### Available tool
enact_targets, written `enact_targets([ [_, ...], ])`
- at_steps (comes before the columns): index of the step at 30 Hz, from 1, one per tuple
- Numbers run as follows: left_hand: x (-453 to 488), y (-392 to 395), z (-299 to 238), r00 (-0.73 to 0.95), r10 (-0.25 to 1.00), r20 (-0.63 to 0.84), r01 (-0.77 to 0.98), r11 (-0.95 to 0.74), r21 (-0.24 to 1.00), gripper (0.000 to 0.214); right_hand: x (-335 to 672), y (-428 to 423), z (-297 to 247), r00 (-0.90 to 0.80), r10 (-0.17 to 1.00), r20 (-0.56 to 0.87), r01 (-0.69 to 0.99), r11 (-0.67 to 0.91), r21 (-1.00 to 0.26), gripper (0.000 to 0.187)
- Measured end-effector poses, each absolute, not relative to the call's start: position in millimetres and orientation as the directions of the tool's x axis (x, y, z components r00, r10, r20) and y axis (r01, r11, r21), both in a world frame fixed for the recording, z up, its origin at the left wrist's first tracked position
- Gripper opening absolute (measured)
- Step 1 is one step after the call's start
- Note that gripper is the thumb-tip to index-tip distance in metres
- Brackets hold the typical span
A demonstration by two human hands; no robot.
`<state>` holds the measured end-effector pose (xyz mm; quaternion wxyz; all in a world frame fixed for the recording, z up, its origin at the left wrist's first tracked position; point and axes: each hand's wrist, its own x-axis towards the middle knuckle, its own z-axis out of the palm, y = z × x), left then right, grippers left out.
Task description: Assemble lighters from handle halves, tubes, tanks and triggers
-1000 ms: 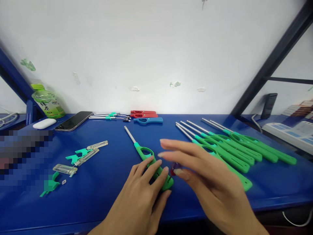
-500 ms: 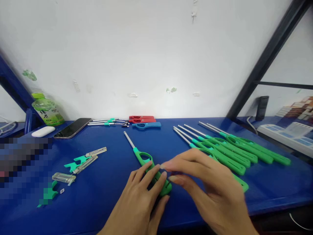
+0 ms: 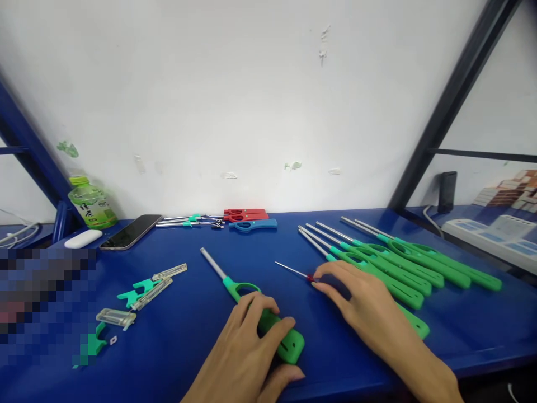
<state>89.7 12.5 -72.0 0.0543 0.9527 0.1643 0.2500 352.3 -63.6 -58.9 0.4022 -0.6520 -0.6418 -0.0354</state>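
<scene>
My left hand [image 3: 247,347] lies curled over the handle of a green long-nosed lighter [image 3: 289,344], whose metal tube [image 3: 213,263] points away to the upper left on the blue table [image 3: 188,336]. Fingers of my right hand [image 3: 361,302] are closed around a thin screwdriver [image 3: 293,271]; its red handle shows at my fingertips and its metal shaft points left. The right hand rests partly over the nearest lighter of a row of green lighters [image 3: 398,263].
Loose teal and clear lighter parts [image 3: 142,282] lie at the left. At the back sit red and blue lighters [image 3: 249,218], a phone [image 3: 130,231], a white case [image 3: 83,238] and a green bottle [image 3: 91,204]. A dark metal frame post [image 3: 444,106] rises on the right.
My right hand moved away from the lighter's end toward the right and now holds the thin screwdriver on the table. My left hand drew the lighter nearer, its fingers more closed round the handle.
</scene>
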Motion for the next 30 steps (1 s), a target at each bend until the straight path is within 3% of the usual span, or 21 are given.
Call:
enact_targets([
  [7,94.9,10.0,-70.6,0.777,0.321,0.542,0.221,-0.945,0.243,0.065,324.7,-80.7,-49.6,0.068,0.914,0.401,0.805,0.187,-0.563,0.021],
  [9,96.8,10.6,-69.1,0.762,0.302,0.573,0.185,-0.949,0.254,0.049,315.7,-84.5,-47.0,-0.011,0.955,0.297,0.746,0.205,-0.633,0.028],
  [12,97.0,12.3,-65.2,0.743,0.246,0.623,0.111,-0.962,0.248,0.007,309.5,-85.9,-44.5,-0.074,0.976,0.206,0.680,0.201,-0.705,0.038],
  [15,94.3,14.9,-62.6,0.702,0.210,0.680,0.078,-0.972,0.220,0.025,310.1,-85.9,-43.6,-0.069,0.982,0.176,0.669,0.177,-0.722,0.049],
  [18,91.6,16.7,-63.0,0.667,0.199,0.718,0.081,-0.977,0.196,0.022,310.7,-89.3,-44.5,-0.056,0.988,0.145,0.679,0.144,-0.720,0.055],
  [26,90.5,12.2,-66.5,0.561,0.098,0.822,0.020,-0.994,0.104,0.022,294.0,-98.8,-41.7,-0.040,0.998,-0.056,0.651,-0.016,-0.759,0.042],
  [30,86.8,16.0,-69.5,0.596,0.101,0.797,0.036,-0.994,0.099,0.020,288.7,-98.8,-40.0,0.031,0.998,-0.054,0.568,-0.062,-0.821,0.044],
])
